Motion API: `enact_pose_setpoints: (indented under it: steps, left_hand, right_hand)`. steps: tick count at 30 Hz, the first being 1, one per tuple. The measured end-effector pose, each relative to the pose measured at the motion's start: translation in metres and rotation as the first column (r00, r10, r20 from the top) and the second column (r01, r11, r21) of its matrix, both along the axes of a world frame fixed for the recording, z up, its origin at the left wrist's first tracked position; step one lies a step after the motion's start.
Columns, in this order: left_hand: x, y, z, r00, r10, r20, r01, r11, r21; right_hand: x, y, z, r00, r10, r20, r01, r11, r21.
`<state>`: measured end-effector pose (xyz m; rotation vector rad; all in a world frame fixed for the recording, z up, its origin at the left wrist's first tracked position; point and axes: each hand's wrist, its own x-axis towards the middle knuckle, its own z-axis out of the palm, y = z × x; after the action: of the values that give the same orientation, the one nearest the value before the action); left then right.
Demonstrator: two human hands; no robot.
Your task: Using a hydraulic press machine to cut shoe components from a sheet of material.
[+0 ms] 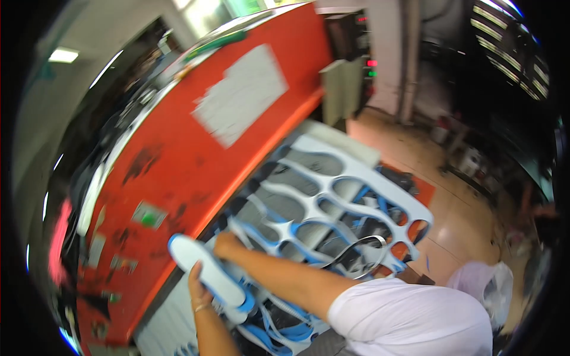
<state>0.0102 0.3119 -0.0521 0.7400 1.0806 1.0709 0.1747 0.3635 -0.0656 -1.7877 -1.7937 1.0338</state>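
Observation:
A white shoe insole with a blue edge [205,267] is in my left hand [199,288], whose thumb lies across its top face. More blue-and-white layers show under its lower end, possibly a stack. Just beyond the insole, my right hand [225,244] reaches down beside the foam sheet; its fingers are hidden and blurred. That foam sheet [323,202], white with blue edges, has several insole-shaped holes cut through it. Strips of blue-and-white foam scrap [276,335] lie in a heap below my hands.
A tall red panel [178,160] with a torn pale paper patch [243,95] rises along the left. Curved thin strips [362,255] stick up from the scrap at right. A plastic bag [496,291] sits on the tiled floor [451,219]. Lit indicators [371,63] show at the back.

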Motion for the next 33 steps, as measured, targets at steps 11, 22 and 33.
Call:
enact_pose_setpoints:
  steps: [11,22,33]
  left_hand:
    - [0.003,0.019,-0.036,0.975,-0.186,-0.117,0.188,0.982,0.005]
    - [-0.006,0.021,-0.061,0.965,-0.238,0.107,0.22,0.963,0.153]
    - [-0.005,-0.006,-0.026,0.815,-0.468,0.341,0.331,0.86,0.389]
  right_hand:
    - [0.013,0.017,-0.005,0.998,0.055,0.018,-0.058,0.974,0.218]
    - [0.028,0.0,-0.022,0.544,-0.157,-0.824,0.132,0.986,-0.101]
    - [0.02,-0.069,0.005,0.993,0.044,-0.106,-0.008,0.948,0.32]
